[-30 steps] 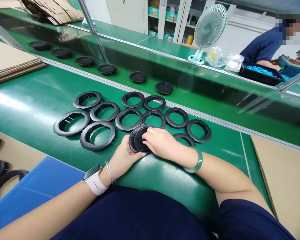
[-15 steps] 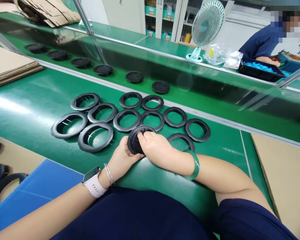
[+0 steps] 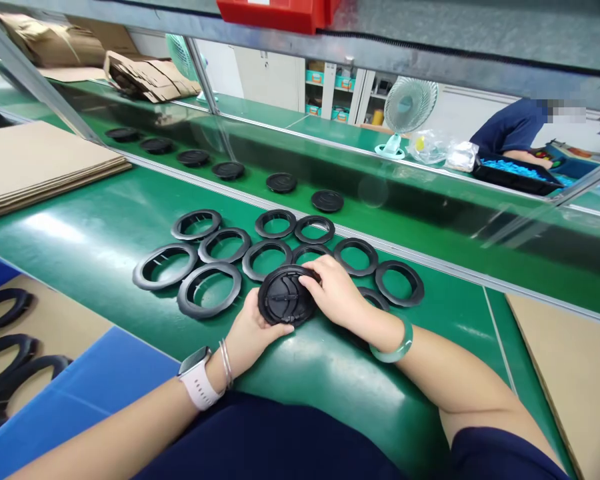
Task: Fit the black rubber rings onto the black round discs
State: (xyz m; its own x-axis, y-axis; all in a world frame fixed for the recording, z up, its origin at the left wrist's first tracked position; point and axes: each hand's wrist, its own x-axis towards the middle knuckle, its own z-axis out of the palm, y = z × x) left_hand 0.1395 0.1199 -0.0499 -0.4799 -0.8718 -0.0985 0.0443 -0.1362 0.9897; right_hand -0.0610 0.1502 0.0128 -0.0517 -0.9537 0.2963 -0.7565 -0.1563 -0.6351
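Note:
Low over the green table, I hold a round black plastic disc [image 3: 286, 299] with a raised rim and curved ribs across its face. My left hand [image 3: 250, 337] grips it at the lower left, the thumb along its bottom edge. On its upper right rim rest the thumb and fingers of my right hand [image 3: 337, 293], closed on the edge. Just beyond the disc lie several black plastic rings [image 3: 267, 261] in loose rows. One ring [image 3: 375, 298] is partly covered by my right hand and wrist.
Several black discs [image 3: 327, 201] line the strip behind the metal rail. Cardboard sheets [image 3: 40, 163] lie at the left, another [image 3: 570, 360] at the right. More rings [image 3: 5, 360] sit lower left beside a blue surface [image 3: 100, 393]. A person [image 3: 510, 130] works beyond, near a black tray [image 3: 515, 177].
My right hand has moved from across the disc's face to its right rim, exposing the ribs. The disc now faces me more. The camera view has tilted up, showing a red bin overhead.

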